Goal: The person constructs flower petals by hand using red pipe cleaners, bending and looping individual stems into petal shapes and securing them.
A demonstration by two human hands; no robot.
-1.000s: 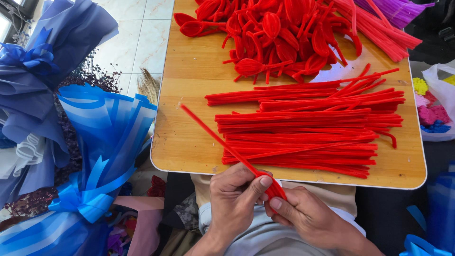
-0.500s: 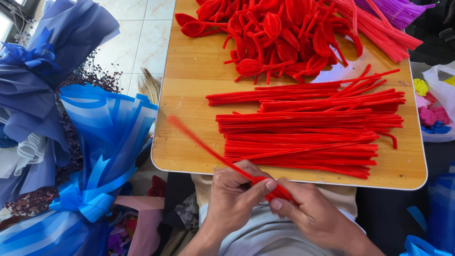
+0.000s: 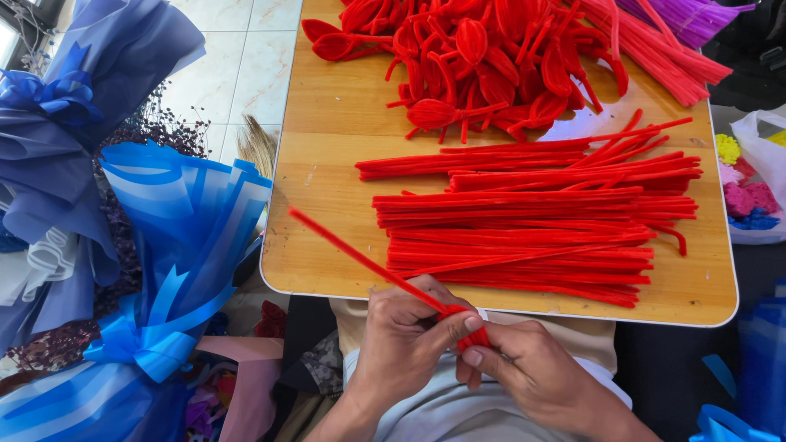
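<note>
My left hand and my right hand meet just below the near edge of the wooden table, over my lap. Both pinch one red pipe cleaner at its near end, where it is bunched between my fingertips. Its free length slants up and left over the table's near left corner. A stack of straight red pipe cleaners lies on the table right above my hands. A heap of bent, looped red pipe cleaners fills the far part of the table.
Blue wrapped bouquets with ribbon bows stand on the floor at the left. Purple pipe cleaners lie at the far right corner. A plastic bag of coloured pom-poms sits off the right edge.
The pipe cleaner's free end has swung lower and to the left. My fingers have closed tighter on its near end, which is now more bunched.
</note>
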